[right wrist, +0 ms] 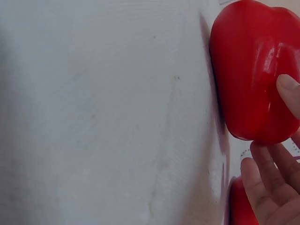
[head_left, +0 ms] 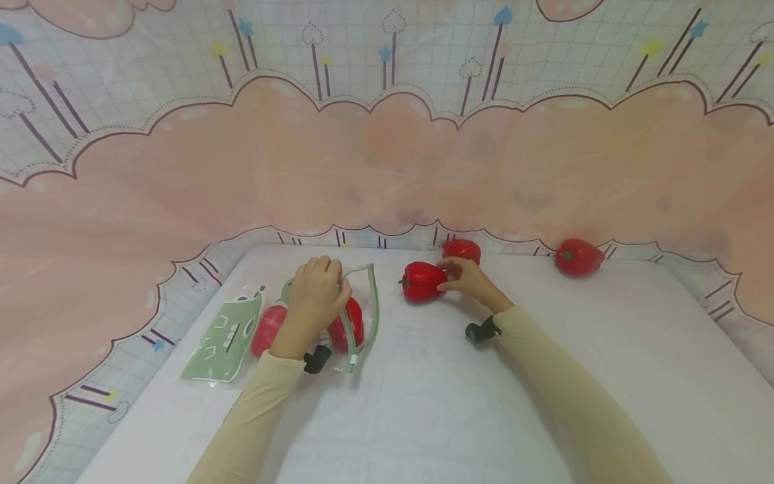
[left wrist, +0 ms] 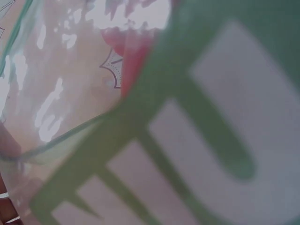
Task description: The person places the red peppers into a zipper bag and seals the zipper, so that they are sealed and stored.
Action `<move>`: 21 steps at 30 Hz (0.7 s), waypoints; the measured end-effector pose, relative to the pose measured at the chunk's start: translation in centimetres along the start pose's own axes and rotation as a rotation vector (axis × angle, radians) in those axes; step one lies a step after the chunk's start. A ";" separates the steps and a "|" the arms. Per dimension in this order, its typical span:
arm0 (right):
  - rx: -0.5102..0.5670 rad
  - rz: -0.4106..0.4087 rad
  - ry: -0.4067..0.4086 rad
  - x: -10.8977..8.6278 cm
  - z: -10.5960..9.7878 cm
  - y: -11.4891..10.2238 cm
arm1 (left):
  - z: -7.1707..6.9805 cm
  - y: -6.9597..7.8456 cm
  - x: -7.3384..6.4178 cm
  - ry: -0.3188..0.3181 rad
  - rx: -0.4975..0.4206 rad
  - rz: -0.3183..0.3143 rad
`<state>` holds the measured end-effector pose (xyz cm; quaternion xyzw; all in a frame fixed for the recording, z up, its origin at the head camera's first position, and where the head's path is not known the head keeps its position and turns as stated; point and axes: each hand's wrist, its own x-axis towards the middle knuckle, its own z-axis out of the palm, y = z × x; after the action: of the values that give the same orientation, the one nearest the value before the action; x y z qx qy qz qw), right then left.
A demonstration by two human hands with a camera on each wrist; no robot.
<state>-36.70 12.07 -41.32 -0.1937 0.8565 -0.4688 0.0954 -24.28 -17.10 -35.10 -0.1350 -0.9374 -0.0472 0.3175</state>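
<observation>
My left hand point(head_left: 317, 292) grips a clear zip bag point(head_left: 373, 296) with green trim and a green printed face; its fingertips are hidden. Through the plastic, one red bell pepper point(head_left: 268, 329) looks pale, and another red pepper point(head_left: 353, 324) shows by the green-edged opening. The left wrist view is filled by the blurred green and white print point(left wrist: 140, 126). My right hand point(head_left: 468, 277) is at the right end of a red bell pepper point(head_left: 421, 281) on the table. Its thumb touches the pepper's side point(right wrist: 253, 70), while the other fingers stretch past its end.
Behind the right hand another red pepper point(head_left: 461, 250) sits at the table's back edge. A further red pepper point(head_left: 578, 257) lies at the back right. The white table point(head_left: 423, 403) meets a patterned cloth point(head_left: 387, 168) at the back.
</observation>
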 end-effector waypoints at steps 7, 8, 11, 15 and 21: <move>-0.016 0.040 -0.037 0.1 0.1 0.2 | -0.1 0.1 -0.1 -0.022 -0.002 -0.018; -0.024 0.043 -0.041 0.2 0.1 0.3 | -0.1 0.1 -0.1 -0.023 -0.002 -0.020; -0.041 0.059 -0.047 0.3 0.2 0.4 | -0.2 0.1 -0.1 -0.025 -0.004 -0.022; -0.051 0.069 -0.046 0.3 0.4 0.5 | -0.1 0.1 -0.1 -0.024 -0.005 -0.021; -0.051 0.060 -0.053 0.3 0.6 0.4 | 0.0 0.0 -0.1 -0.019 -0.006 -0.019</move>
<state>-36.81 11.65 -41.98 -0.1826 0.8709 -0.4383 0.1271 -24.21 -17.10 -35.13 -0.1276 -0.9415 -0.0517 0.3075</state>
